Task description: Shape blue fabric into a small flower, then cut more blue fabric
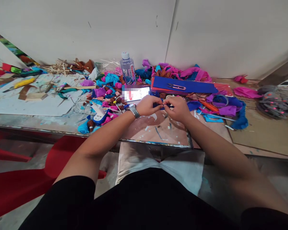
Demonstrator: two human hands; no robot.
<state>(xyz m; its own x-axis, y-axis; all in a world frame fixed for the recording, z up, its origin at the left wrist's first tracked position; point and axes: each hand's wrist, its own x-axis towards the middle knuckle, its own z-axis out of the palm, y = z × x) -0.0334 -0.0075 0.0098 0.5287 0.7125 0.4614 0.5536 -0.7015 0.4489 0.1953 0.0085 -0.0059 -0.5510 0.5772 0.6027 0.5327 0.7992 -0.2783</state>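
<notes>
Scrap (162,108), blue, is pinched by left hand (148,105) and right hand (178,108), both grips narrow. Snips (179,87) lie on a sheet (196,87).

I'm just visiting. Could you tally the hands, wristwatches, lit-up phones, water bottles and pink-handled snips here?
Hands: 2, the left hand and right hand
Wristwatch: 1
Lit-up phone: 1
Water bottle: 1
Pink-handled snips: 1
Total: 6
</notes>
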